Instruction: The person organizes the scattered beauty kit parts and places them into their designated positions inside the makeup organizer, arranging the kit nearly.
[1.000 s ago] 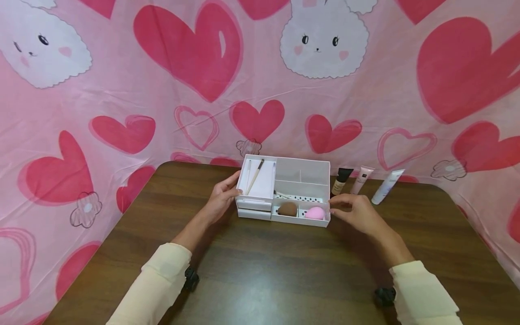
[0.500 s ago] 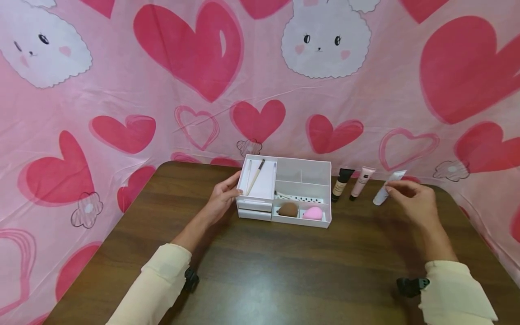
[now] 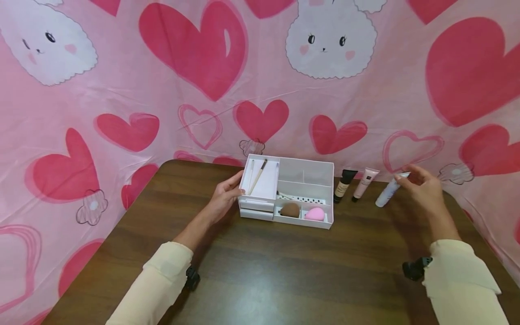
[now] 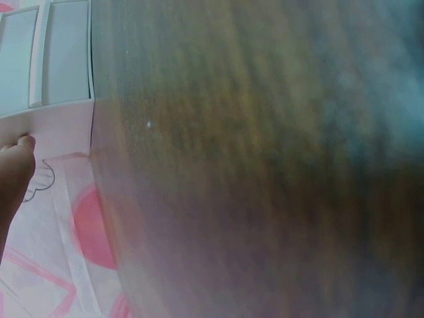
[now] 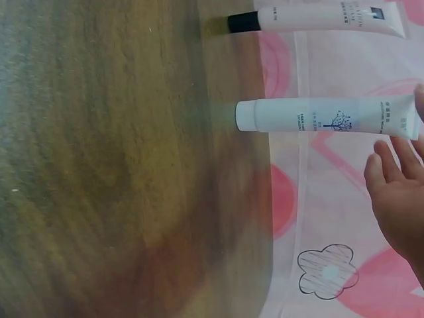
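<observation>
In the head view a white makeup organizer (image 3: 304, 170) stands at the table's back, with two drawers at its lower left. My left hand (image 3: 222, 196) rests against its left side, thumb at the front corner; only part of that hand (image 4: 14, 165) shows in the left wrist view. To the right, my right hand (image 3: 428, 192) pinches the flat top end of a white squeeze tube (image 3: 387, 193) between thumb and fingers. The tube (image 5: 318, 115) leans with its cap down on the table, and the hand (image 5: 404, 199) is partly cut off in the right wrist view.
Two thin makeup brushes (image 3: 258, 177) lie in the organizer's upper tray. A brown makeup sponge (image 3: 290, 210) and a pink one (image 3: 314, 214) sit in its front compartments. A black-capped beige tube (image 3: 343, 186) and a pink tube (image 3: 365, 184) stand between organizer and white tube.
My right hand has moved right and away from the organizer's right side, past the pink tube, to the white tube's top. My left hand has stayed at the organizer.
</observation>
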`<state>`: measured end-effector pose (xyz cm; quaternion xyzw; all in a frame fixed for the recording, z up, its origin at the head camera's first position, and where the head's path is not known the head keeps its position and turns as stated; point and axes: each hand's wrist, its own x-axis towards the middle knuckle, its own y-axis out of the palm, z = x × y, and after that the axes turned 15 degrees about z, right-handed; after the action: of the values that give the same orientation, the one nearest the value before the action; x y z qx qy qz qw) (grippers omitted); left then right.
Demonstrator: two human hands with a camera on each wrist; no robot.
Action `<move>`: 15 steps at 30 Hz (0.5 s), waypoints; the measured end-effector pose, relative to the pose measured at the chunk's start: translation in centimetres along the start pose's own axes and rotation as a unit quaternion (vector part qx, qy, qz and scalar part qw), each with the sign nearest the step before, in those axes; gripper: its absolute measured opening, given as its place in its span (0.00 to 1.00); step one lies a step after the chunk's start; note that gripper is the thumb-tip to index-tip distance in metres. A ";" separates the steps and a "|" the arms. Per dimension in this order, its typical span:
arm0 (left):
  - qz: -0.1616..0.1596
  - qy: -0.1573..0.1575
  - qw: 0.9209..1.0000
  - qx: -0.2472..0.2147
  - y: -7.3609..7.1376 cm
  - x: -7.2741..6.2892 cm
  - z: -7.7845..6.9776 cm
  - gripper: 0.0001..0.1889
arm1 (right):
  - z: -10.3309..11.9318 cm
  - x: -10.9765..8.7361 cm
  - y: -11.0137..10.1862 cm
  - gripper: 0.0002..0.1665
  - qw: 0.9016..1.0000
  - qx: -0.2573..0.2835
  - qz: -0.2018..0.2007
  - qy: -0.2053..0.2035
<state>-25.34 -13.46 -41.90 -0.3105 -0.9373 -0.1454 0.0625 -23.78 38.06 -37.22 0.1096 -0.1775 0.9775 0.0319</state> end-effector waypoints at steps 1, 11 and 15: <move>0.001 0.000 1.000 0.001 0.0 0.0 0.0 0.36 | -0.1 0.2 -0.1 0.24 1.000 -0.020 0.011 0.002; -0.001 -0.004 1.000 0.011 0.0 0.0 0.0 0.36 | -0.5 0.5 1.3 0.28 0.999 -0.030 -0.038 -0.010; -0.001 -0.001 1.000 0.009 0.1 0.0 0.0 0.37 | -0.1 0.5 2.0 0.31 0.997 -0.010 -0.082 -0.009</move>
<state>-25.28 -13.43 -41.90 -0.3092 -0.9390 -0.1362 0.0642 -24.45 36.28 -37.91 0.1326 -0.1776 0.9688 0.1110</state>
